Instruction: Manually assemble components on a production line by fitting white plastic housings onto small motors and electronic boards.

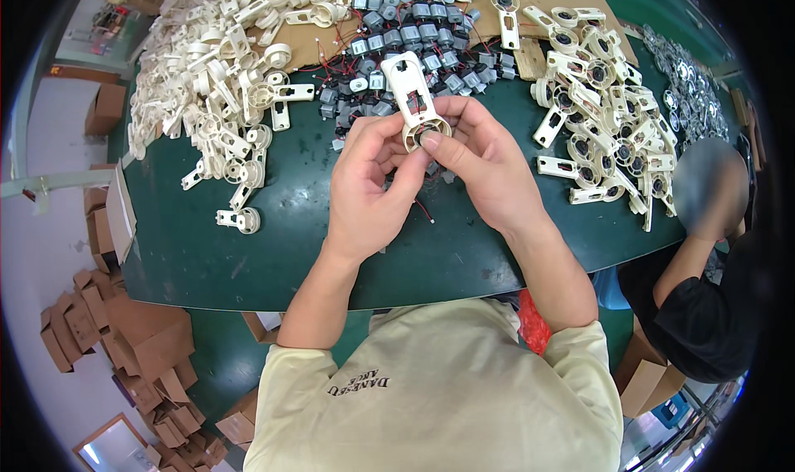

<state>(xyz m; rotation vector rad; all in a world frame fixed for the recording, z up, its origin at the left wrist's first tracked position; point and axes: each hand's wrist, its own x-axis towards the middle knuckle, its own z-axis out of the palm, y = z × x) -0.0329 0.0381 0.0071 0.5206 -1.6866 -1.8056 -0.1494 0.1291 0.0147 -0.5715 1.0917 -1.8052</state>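
Both my hands hold one cream plastic housing (405, 76) above the green table, its long slotted handle pointing away from me. My left hand (365, 186) grips the ring end from the left, fingers curled under it. From the other side my right hand (489, 161) closes on the same ring, the thumb pressed on the dark round part (425, 132) inside it. A thin red wire hangs below the hands. Just beyond lies a heap of small grey motors (410, 35) with red wires.
Loose cream housings (207, 74) pile up on the left. Housings with dark centres (592, 99) lie on the right, near clear or metallic rings (683, 83). A co-worker's arm (691, 257) rests at the right edge. Cardboard boxes (149, 335) stack on the floor at left.
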